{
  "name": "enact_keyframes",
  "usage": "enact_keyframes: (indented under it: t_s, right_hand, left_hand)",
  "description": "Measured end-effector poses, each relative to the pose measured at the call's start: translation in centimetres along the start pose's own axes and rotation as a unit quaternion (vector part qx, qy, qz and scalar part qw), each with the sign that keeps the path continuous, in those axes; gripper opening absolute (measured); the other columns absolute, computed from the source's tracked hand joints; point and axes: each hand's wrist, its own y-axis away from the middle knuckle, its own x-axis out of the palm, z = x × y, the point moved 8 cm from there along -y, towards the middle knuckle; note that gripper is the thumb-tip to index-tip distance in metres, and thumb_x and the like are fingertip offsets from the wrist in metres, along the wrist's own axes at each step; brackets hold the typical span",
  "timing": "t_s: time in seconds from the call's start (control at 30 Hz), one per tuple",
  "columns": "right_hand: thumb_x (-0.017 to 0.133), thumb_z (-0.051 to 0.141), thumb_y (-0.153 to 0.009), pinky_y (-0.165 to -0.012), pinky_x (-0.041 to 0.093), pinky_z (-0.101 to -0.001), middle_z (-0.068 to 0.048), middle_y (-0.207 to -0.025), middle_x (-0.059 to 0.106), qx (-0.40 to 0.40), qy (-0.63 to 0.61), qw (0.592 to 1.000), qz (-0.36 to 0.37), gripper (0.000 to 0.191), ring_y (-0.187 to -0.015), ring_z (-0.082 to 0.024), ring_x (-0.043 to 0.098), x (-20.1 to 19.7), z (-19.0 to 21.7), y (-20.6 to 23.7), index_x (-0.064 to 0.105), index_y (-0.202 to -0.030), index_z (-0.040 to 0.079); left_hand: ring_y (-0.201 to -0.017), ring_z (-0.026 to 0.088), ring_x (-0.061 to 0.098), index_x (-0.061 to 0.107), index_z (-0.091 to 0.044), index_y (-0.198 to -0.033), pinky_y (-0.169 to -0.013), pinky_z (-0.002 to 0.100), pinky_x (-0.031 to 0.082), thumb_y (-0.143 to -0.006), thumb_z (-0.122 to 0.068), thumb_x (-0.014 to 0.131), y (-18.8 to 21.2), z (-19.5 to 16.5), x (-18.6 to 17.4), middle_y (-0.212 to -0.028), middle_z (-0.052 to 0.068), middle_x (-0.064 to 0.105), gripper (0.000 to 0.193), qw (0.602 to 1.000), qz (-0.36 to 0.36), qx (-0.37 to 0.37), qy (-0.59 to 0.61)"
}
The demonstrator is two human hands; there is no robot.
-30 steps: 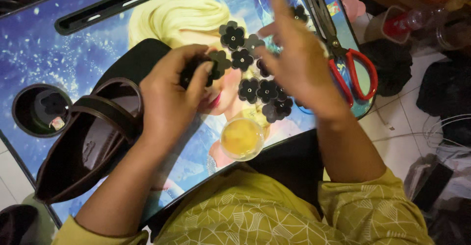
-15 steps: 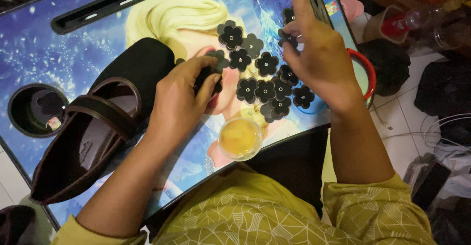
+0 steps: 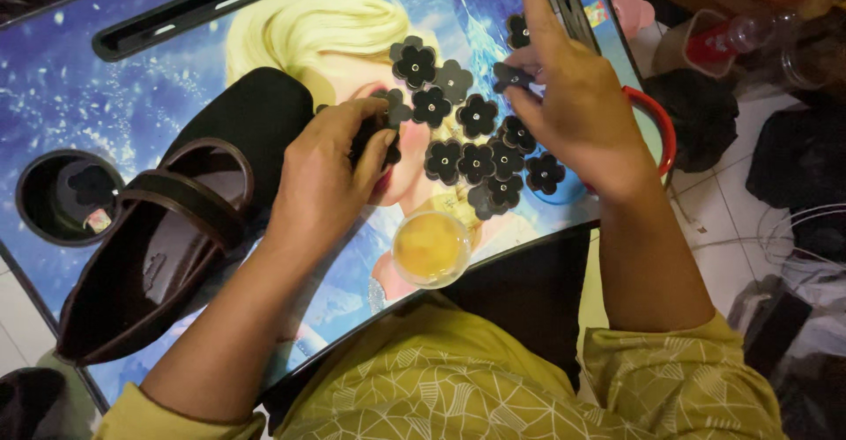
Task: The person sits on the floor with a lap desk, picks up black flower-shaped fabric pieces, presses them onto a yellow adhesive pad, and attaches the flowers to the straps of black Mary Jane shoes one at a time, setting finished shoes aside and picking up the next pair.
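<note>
My left hand [image 3: 330, 176] is shut on a black flower-shaped piece [image 3: 386, 114] over the toe of a dark brown strap shoe [image 3: 167, 229]. My right hand [image 3: 577, 96] pinches another black flower piece [image 3: 511, 76] between thumb and fingers, index finger pointing away. Several black flower pieces with small shiny centres [image 3: 476, 162] lie between my hands on a blue picture-printed table [image 3: 115, 96]. A small round cup of yellow glue [image 3: 430, 246] stands near the table's front edge, just below the flowers.
Red-handled scissors [image 3: 656, 123] lie on the table partly under my right hand. A round cup holder [image 3: 66, 198] sits at the table's left. Dark bags, a pink lid and bottles lie on the tiled floor to the right [image 3: 749, 79].
My right hand has moved up and right from the flower pile with one flower piece pinched in it. My left hand stays by the shoe with its flower.
</note>
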Motion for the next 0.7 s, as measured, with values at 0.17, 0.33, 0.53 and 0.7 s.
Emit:
enact_keyframes:
  t_s: [0.17,0.33,0.53,0.7]
  right_hand:
    - [0.066,-0.007,-0.102,-0.084,0.062,-0.0299,-0.01,-0.108,0.077,0.116,-0.21,0.97,-0.027,0.09,-0.093,-0.012,0.074,0.7,-3.2,0.8,0.012,-0.171,0.014]
    - [0.05,-0.009,-0.102,-0.082,0.064,-0.0278,-0.003,-0.14,0.062,0.18,-0.403,0.898,-0.011,0.083,-0.092,-0.007,0.063,2.0,-5.8,1.0,0.01,-0.172,0.007]
    - [0.05,-0.01,-0.107,-0.078,0.062,-0.0256,-0.008,-0.11,0.064,0.113,-0.382,0.917,0.01,0.078,-0.084,-0.006,0.061,2.0,-5.9,1.3,0.008,-0.171,0.007]
    - [0.051,-0.01,-0.108,-0.08,0.06,-0.0241,-0.007,-0.107,0.062,0.114,-0.39,0.914,0.009,0.079,-0.084,-0.005,0.06,2.0,-6.0,1.5,0.01,-0.173,0.008]
  left_hand:
    - [-0.101,0.035,0.071,0.068,-0.001,-0.122,-0.089,0.04,0.056,-0.098,-0.009,0.073,0.2,-0.1,0.1,-0.112,0.019,0.071,0.026,1.0,-0.015,0.009,0.003]
    - [-0.102,0.035,0.071,0.067,-0.001,-0.122,-0.089,0.04,0.056,-0.098,-0.009,0.073,0.3,-0.1,0.0,-0.112,0.02,0.071,0.026,1.0,-0.016,0.009,0.007]
    - [-0.101,0.035,0.07,0.068,0.0,-0.121,-0.089,0.04,0.056,-0.098,-0.009,0.074,0.3,0.0,0.1,-0.11,0.02,0.071,0.025,1.0,-0.016,0.015,-0.008]
    - [-0.103,0.035,0.071,0.068,-0.001,-0.122,-0.09,0.04,0.056,-0.099,-0.01,0.073,0.1,-0.2,0.0,-0.113,0.02,0.071,0.025,1.0,-0.011,0.014,0.0]
